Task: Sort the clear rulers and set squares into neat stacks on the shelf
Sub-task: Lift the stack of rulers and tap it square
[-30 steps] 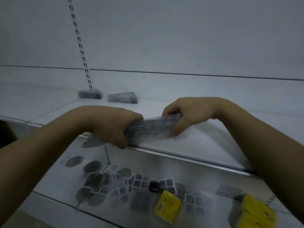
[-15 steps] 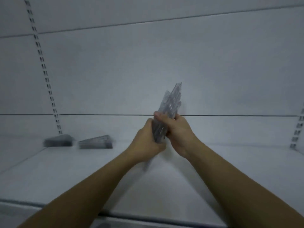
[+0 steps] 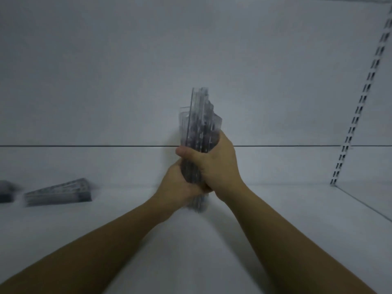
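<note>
Clear rulers (image 3: 199, 119) stand in left hand (image 3: 177, 186), right hand (image 3: 215, 164).

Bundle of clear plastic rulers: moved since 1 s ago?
Yes. The clear ruler bundle went from lying level at the front lip of the white shelf to standing upright farther back over it, gripped by the left hand and right hand.

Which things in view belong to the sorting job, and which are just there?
Job: clear ruler bundle, gripped upright by left hand and right hand; wedge-shaped stack on shelf; blurred stack at left edge.
Just there: slotted rail; back panel.
</note>
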A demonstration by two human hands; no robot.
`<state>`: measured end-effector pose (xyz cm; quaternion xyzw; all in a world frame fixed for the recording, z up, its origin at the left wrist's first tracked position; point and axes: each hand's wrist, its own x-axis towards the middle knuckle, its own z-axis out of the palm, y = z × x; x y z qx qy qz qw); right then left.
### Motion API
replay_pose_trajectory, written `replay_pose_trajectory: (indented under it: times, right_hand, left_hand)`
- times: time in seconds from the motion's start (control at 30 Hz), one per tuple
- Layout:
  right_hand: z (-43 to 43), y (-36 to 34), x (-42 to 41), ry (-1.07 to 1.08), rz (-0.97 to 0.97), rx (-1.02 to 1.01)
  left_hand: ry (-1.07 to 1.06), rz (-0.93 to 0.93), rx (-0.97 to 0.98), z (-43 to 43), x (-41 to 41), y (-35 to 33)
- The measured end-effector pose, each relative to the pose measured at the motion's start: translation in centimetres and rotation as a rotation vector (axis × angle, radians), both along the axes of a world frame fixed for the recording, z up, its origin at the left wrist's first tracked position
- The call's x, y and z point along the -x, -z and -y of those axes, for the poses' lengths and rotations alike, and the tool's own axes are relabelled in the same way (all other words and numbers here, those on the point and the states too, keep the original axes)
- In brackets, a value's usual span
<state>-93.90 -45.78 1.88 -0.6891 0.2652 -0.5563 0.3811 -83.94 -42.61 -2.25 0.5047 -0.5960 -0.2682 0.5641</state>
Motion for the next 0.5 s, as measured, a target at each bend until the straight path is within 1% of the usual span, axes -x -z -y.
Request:
replay_pose_trajectory:
  times: [0.1,0.17,0.2,0.3,0.4,0.5]
  right_hand:
    - [0.2,0.0,0.3,-0.08,-0.064,0.03]
    - [0.2,0.1,0.3,-0.093,-0.09,0.058]
    - [0.1,0.1,0.2,-0.091,-0.102,0.07]
    - [-0.1,0.2,-0.1,-0.07,-0.122,0.07]
    - [-0.3,0.1,-0.2,-0.128,-0.125,0.014]
    - [-0.6,0.1,-0.3,-0.174,-0.15,-0.029]
  left_hand:
    - [0.15,-0.148,-0.091,0.0,-2.1,0.2]
    - [0.244,-0.157,-0.132,-0.2,-2.7,0.3]
    - [0.257,-0.131,-0.137,-0.2,-2.6,0.3]
    - [0.217,-0.095,-0.095,-0.4,-1.6,0.3]
    - [0.171,-0.083,-0.116,-0.6,-0.9,0.3]
    - [0.068,0.045,-0.1,-0.8,-1.0,0.2]
